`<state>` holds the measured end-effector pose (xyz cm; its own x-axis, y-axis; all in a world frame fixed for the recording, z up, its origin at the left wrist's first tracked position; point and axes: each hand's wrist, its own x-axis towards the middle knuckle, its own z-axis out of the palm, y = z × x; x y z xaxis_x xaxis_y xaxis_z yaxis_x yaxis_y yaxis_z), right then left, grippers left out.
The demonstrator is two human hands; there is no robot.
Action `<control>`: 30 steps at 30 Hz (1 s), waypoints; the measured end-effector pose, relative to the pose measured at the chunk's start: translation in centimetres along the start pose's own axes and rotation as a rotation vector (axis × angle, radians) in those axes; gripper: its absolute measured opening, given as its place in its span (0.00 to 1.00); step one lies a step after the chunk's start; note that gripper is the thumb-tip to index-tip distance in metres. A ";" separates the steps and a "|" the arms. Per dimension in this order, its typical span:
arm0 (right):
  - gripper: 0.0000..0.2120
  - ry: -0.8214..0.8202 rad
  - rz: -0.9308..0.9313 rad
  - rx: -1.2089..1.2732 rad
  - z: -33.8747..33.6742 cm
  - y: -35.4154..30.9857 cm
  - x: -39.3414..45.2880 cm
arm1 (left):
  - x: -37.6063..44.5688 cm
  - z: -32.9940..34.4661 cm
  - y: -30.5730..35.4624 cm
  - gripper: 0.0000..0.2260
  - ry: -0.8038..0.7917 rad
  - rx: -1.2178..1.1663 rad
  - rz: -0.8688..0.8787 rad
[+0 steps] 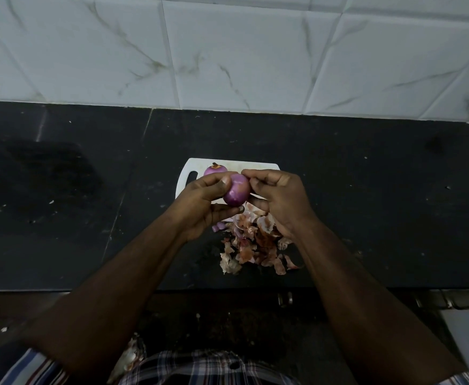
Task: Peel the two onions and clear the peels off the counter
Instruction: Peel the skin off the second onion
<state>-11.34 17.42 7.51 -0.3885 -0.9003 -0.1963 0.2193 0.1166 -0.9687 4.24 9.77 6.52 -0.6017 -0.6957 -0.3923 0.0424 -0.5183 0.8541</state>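
Left hand [200, 202] cups onion 2 [236, 192] above the cutting board [181, 184]; right hand [279, 198] pinches its top end. Onion 1 [214, 170] waits behind, peels [252, 245] heaped on the counter [88, 204]. Slick skin could slip out and scatter that pile.

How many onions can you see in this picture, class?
2. One onion is held between the left hand and right hand; the other onion rests on the white cutting board behind.

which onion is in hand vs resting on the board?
The nearer onion is held between the left hand and right hand. The far onion, with its stem nub, rests on the white cutting board.
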 end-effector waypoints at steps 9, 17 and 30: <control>0.19 0.086 -0.104 -0.219 0.9 0.4 -0.3 | 0.2 0.6 0.1 0.09 0.024 0.018 0.047; 0.09 0.157 -0.134 -0.150 0.3 0.9 0.1 | -0.4 0.3 0.7 0.10 0.031 -0.095 -0.010; 0.16 0.270 -0.598 -0.605 1.4 1.5 -0.3 | 0.4 1.2 1.1 0.13 0.060 -0.156 0.003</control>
<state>-9.64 17.27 6.33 -0.5012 -0.7609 0.4122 -0.5681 -0.0701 -0.8200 3.07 9.49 7.74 -0.5527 -0.7235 -0.4136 0.1702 -0.5838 0.7939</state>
